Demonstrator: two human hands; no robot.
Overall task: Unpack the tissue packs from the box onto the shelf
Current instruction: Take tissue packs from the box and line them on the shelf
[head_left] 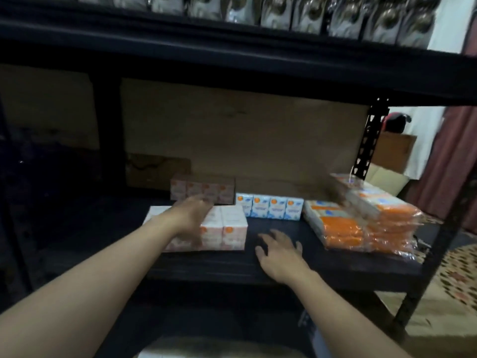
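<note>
On the dark shelf board [296,267] lie several tissue packs. A pink-and-white pack [227,231] sits at the front left, and my left hand [191,215] rests flat on its top with straight fingers. Behind it stands another pink pack [204,189]. A blue-and-white pack [269,208] stands at the middle back. Orange packs in clear wrap [361,223] are stacked at the right. My right hand [280,250] hovers over the bare board in front of the blue pack, fingers spread, holding nothing. A pale thing [206,351] at the bottom edge may be the box; I cannot tell.
A brown cardboard sheet [245,140] backs the shelf. The upper shelf [232,55] carries silvery bags [296,14]. A perforated black upright [369,140] stands at the right. Beyond it are cardboard boxes [392,151], a curtain [454,161] and a patterned floor [454,275].
</note>
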